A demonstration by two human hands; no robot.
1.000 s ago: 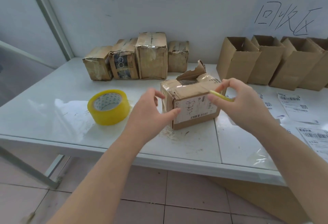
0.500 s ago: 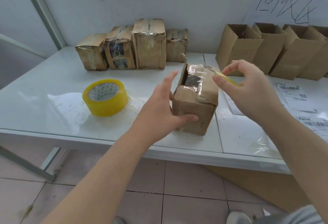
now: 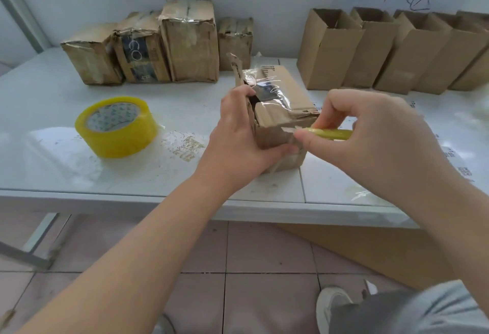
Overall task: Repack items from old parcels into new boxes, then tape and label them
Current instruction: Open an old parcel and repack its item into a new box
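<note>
The old parcel [image 3: 275, 111] stood on the white table [image 3: 53, 164], left hand [image 3: 238, 135] gripping its near corner, right hand [image 3: 370, 127] pinching a yellow box cutter [image 3: 328, 133] against the top edge. Its crumpled cardboard looked light and soft (the tape [image 3: 267, 87] glossy, likely slippery); corners seemed the firmest hold.

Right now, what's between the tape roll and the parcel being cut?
Head view: scuffed bare table, then the left hand gripping the left side of the parcel. Nothing else before the tape roll.
</note>
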